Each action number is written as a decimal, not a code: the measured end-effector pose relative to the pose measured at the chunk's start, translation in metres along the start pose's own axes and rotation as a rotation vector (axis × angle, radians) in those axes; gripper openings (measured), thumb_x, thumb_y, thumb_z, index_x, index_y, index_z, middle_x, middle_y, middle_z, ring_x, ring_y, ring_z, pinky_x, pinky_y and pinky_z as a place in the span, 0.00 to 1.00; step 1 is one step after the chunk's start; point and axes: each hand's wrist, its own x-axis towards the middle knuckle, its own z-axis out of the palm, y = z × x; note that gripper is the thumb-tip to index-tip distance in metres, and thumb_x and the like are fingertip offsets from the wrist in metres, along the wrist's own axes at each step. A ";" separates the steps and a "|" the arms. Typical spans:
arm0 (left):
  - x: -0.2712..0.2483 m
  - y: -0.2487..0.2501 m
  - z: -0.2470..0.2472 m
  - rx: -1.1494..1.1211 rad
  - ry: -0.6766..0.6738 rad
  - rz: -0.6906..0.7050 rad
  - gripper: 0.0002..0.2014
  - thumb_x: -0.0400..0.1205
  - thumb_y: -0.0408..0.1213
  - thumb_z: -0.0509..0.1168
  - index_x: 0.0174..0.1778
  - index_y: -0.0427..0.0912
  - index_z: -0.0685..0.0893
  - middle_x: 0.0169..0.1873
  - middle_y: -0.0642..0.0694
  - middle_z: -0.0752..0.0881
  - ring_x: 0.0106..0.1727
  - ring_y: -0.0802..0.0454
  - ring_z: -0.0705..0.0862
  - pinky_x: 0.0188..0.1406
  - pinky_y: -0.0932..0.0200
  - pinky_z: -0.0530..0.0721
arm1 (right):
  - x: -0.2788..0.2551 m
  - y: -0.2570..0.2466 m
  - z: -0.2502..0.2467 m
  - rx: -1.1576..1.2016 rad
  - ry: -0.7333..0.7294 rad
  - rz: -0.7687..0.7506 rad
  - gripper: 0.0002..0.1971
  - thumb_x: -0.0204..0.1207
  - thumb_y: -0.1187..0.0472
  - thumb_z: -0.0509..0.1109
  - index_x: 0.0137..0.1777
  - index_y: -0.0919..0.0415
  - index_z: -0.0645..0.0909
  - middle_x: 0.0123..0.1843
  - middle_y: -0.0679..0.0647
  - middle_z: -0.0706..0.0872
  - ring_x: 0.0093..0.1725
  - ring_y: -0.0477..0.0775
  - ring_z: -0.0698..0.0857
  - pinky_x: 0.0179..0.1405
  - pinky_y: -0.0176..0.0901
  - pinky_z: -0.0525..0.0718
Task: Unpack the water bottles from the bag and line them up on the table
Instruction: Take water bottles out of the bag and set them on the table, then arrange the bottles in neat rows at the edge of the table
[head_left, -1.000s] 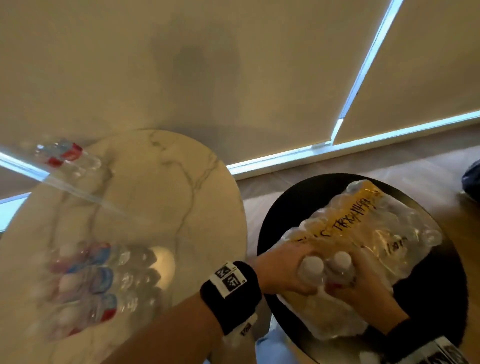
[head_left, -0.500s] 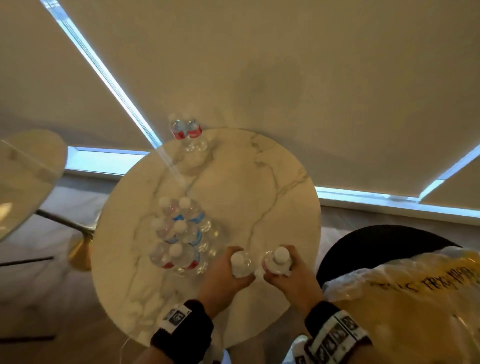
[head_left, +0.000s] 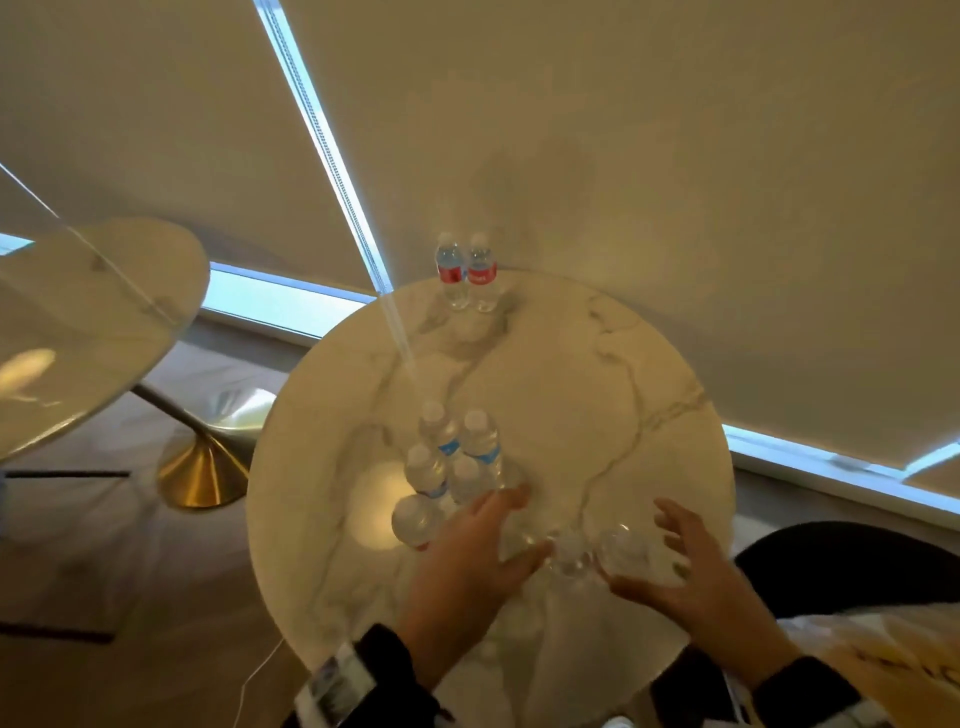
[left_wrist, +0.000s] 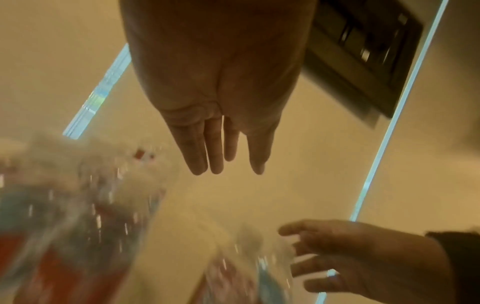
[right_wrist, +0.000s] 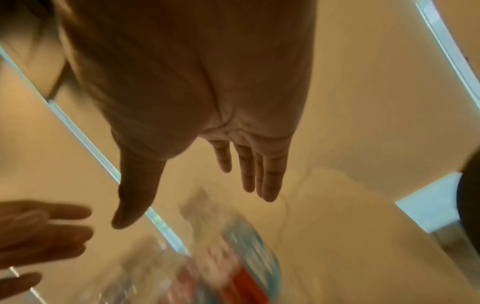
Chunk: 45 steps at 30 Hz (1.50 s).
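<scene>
Two bottles (head_left: 597, 558) stand side by side near the front edge of the round marble desk (head_left: 649, 364), blurred in all views. They sit between the two hands. The left hand (head_left: 467, 566) hovers just to their left with fingers spread and straight, gripping nothing; whether its thumb touches the nearer bottle cannot be told. The right hand (head_left: 691, 577) hovers just to their right, fingers likewise splayed and free of the bottles. A cluster of bottles (head_left: 447, 467) stands just beyond the left hand's fingertips, and a pair with red labels (head_left: 467, 273) stands at the desk's far edge. The bag (head_left: 883, 654) shows at the lower right on a dark round stand (head_left: 831, 561); its contents are out of view.
</scene>
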 end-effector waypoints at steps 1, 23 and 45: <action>-0.001 0.010 -0.021 -0.009 0.047 0.051 0.20 0.80 0.54 0.72 0.68 0.59 0.82 0.63 0.62 0.84 0.59 0.62 0.86 0.63 0.57 0.86 | -0.010 -0.009 -0.015 -0.011 -0.003 -0.038 0.57 0.42 0.30 0.83 0.75 0.43 0.68 0.70 0.47 0.76 0.66 0.50 0.78 0.65 0.50 0.78; 0.161 -0.042 -0.060 0.521 -0.500 0.355 0.19 0.80 0.43 0.74 0.66 0.46 0.84 0.61 0.44 0.80 0.56 0.44 0.84 0.57 0.53 0.82 | 0.115 -0.132 0.056 -0.812 -0.201 -0.147 0.11 0.77 0.53 0.69 0.47 0.56 0.71 0.43 0.54 0.75 0.41 0.58 0.75 0.33 0.41 0.68; 0.425 0.014 -0.044 0.707 -0.039 0.159 0.23 0.83 0.51 0.69 0.58 0.31 0.83 0.54 0.32 0.87 0.55 0.34 0.87 0.43 0.52 0.75 | 0.378 -0.180 -0.038 -0.715 0.038 -0.268 0.15 0.74 0.59 0.74 0.61 0.55 0.82 0.56 0.62 0.85 0.55 0.64 0.83 0.45 0.45 0.73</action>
